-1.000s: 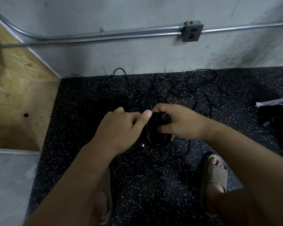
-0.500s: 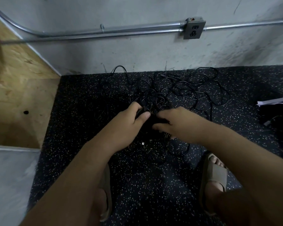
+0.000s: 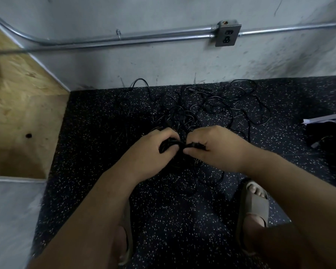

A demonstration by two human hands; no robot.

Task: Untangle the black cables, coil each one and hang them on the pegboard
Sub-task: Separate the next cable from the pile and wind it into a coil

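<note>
A tangle of thin black cables sprawls over the dark speckled floor mat near the wall. Both hands work at the near side of the tangle. My left hand grips a bunch of black cable, fingers curled round it. Close beside it, my right hand grips another part of the same bunch, thumb underneath. Loose loops trail below the hands towards my feet. No pegboard is in view.
A grey concrete wall with metal conduit and an outlet box stands behind. A plywood ramp is at the left. At the right edge lie a dark object and white paper. My sandalled feet flank the near mat.
Both hands have closed round the cable bunch and lifted it slightly off the mat; earlier the fingers were only picking at the tangle.
</note>
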